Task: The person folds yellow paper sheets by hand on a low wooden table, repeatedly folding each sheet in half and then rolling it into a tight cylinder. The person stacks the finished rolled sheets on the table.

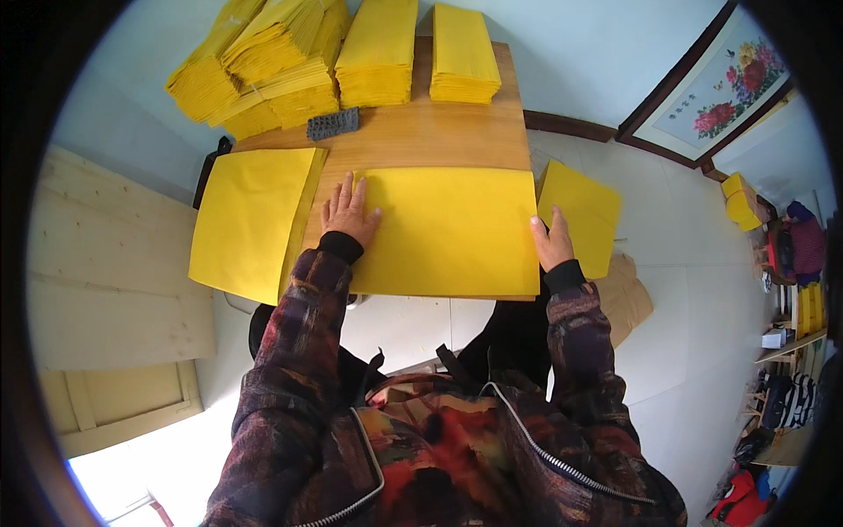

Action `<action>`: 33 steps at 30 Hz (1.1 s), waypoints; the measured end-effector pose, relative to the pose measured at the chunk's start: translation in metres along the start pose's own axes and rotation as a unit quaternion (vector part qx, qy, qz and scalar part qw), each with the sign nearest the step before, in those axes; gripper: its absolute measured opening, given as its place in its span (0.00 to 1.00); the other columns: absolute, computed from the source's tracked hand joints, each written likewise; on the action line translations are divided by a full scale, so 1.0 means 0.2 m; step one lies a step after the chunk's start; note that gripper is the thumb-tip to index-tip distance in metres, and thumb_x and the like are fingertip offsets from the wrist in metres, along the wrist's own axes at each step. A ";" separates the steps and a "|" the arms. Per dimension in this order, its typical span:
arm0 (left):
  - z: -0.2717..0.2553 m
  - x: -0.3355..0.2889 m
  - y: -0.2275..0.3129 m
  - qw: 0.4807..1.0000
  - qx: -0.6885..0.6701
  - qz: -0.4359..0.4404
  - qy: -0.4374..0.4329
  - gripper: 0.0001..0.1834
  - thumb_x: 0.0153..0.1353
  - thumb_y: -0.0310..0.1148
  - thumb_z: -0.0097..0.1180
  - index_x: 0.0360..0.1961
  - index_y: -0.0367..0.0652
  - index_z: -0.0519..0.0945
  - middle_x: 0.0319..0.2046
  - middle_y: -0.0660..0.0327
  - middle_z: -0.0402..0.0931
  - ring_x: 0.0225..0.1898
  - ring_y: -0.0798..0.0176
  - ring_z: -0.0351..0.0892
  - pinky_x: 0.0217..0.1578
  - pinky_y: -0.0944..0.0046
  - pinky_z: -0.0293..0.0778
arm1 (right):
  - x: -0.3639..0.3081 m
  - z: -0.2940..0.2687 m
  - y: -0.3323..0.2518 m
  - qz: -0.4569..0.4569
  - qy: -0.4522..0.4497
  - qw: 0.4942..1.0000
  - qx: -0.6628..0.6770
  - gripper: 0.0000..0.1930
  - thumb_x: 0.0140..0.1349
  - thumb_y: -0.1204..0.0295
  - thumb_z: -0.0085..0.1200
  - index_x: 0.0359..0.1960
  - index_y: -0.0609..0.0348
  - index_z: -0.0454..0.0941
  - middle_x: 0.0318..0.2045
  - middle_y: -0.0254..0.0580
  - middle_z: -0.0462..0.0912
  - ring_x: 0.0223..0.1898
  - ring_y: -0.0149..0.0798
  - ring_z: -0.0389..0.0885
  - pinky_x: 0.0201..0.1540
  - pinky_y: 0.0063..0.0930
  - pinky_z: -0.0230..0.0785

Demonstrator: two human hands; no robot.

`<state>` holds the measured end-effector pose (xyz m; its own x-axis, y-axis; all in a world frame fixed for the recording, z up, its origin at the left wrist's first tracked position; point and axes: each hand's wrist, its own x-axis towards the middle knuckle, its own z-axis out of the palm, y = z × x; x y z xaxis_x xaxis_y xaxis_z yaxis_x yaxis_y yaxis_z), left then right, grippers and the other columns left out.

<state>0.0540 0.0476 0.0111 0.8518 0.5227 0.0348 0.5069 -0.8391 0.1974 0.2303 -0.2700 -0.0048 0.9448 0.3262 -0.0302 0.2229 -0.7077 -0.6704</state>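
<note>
A wide yellow paper sheet (pixel 448 233) lies flat at the front of the wooden table (pixel 465 136). My left hand (pixel 349 212) rests on its left end, fingers stretched out and a little spread. At the sheet's right edge is my right hand (pixel 553 241), thumb and forefinger apart; its other fingers are hardly visible. Beside and partly behind that hand is another yellow piece (pixel 581 215), past the table's right edge; what supports it is hidden. To the left of my left hand lies a thick pile of yellow sheets (pixel 250 220).
Stacks of yellow folded paper (pixel 378 53) line the table's back, with a small dark grey textured block (pixel 333 124) before them. Wooden boards (pixel 114 255) stand at the left. Brown cardboard (pixel 629 294) lies low at the right. Cluttered shelves (pixel 795 347) are farther right.
</note>
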 end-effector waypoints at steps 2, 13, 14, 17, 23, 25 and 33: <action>-0.03 -0.09 0.01 0.999 -0.005 0.049 -0.003 0.37 0.61 0.54 0.49 0.68 0.55 0.55 0.71 0.63 0.44 0.71 0.52 0.44 0.67 0.44 0.41 | -0.11 -0.04 0.04 -0.086 -0.008 0.996 0.025 0.34 0.64 0.53 0.47 0.63 0.68 0.58 0.62 0.60 0.63 0.63 0.56 0.61 0.65 0.39 0.53; -0.13 -0.51 0.01 0.971 -0.016 0.222 -0.083 0.53 0.44 0.61 0.63 0.68 0.51 0.57 0.70 0.56 0.47 0.71 0.52 0.43 0.68 0.48 0.43 | -0.39 -0.04 -0.03 -0.166 -0.012 0.985 0.032 0.27 0.59 0.67 0.55 0.58 0.66 0.63 0.55 0.58 0.69 0.57 0.55 0.67 0.60 0.39 0.60; -0.13 -0.53 0.00 0.971 -0.013 0.227 -0.077 0.53 0.42 0.60 0.65 0.68 0.51 0.57 0.70 0.55 0.47 0.71 0.52 0.44 0.68 0.48 0.43 | -0.43 -0.04 -0.02 -0.156 -0.016 0.987 0.034 0.27 0.59 0.68 0.55 0.58 0.66 0.63 0.55 0.58 0.69 0.57 0.55 0.67 0.60 0.39 0.60; -0.10 -0.61 -0.03 0.972 -0.013 0.232 -0.040 0.51 0.40 0.51 0.69 0.67 0.52 0.59 0.69 0.56 0.50 0.70 0.52 0.48 0.67 0.48 0.45 | -0.53 -0.06 -0.02 -0.181 -0.028 0.983 0.028 0.27 0.59 0.70 0.54 0.58 0.66 0.62 0.56 0.59 0.68 0.58 0.56 0.66 0.61 0.39 0.60; -0.02 -0.71 -0.11 0.978 0.053 0.191 0.064 0.37 0.45 0.28 0.57 0.61 0.52 0.68 0.63 0.57 0.62 0.65 0.51 0.59 0.61 0.47 0.57 | -0.57 -0.19 -0.06 -0.206 -0.092 0.974 -0.028 0.33 0.53 0.70 0.60 0.60 0.62 0.61 0.62 0.54 0.61 0.63 0.55 0.60 0.64 0.39 0.56; 0.01 -0.70 -0.14 0.974 0.022 0.196 0.112 0.31 0.46 0.22 0.51 0.57 0.50 0.73 0.58 0.56 0.67 0.61 0.51 0.65 0.58 0.49 0.61 | -0.55 -0.26 -0.07 -0.225 -0.139 0.963 -0.044 0.42 0.44 0.68 0.68 0.62 0.59 0.60 0.66 0.51 0.55 0.66 0.54 0.54 0.65 0.39 0.54; -0.06 -0.65 -0.23 0.957 -0.017 0.258 0.133 0.25 0.43 0.20 0.53 0.48 0.44 0.77 0.51 0.58 0.74 0.54 0.55 0.73 0.48 0.56 0.70 | -0.47 -0.28 -0.13 -0.303 -0.180 0.903 -0.244 0.43 0.44 0.66 0.68 0.64 0.48 0.60 0.68 0.36 0.52 0.71 0.47 0.44 0.69 0.51 0.43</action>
<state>-0.0818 0.0194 0.0102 0.9213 0.0638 0.3835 0.0197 -0.9928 0.1179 0.1491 -0.3184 0.0569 0.4931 0.8675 -0.0656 0.8358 -0.4933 -0.2410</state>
